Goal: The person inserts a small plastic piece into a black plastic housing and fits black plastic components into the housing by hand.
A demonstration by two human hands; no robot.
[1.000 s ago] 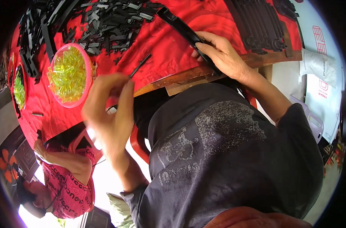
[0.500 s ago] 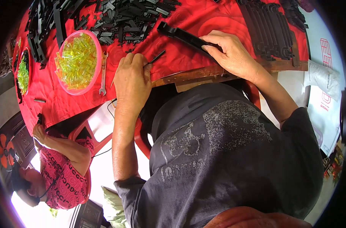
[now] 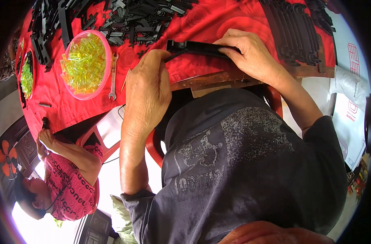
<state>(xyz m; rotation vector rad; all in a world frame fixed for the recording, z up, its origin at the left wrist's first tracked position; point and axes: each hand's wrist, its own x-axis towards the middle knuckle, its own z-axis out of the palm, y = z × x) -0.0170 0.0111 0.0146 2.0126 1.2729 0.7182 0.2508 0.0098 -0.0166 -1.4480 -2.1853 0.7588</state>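
fingers of right hand (image 3: pixel 250 55) clamp the far end of a long black plastic strip (image 3: pixel 201 48) lying on the red cloth-covered table (image 3: pixel 71 110); left hand (image 3: pixel 148 87) rests knuckles-up at the strip's near end, its fingertips hidden so grip cannot be told. wooden table edge shows under the cloth. since half a second ago the left hand has shifted right toward the strip. pink bowl (image 3: pixel 105 79) holds yellow translucent pieces; a second bowl (image 3: pixel 22 91) at far left holds green ones. wrench (image 3: pixel 113 77) lies just beside the pink bowl
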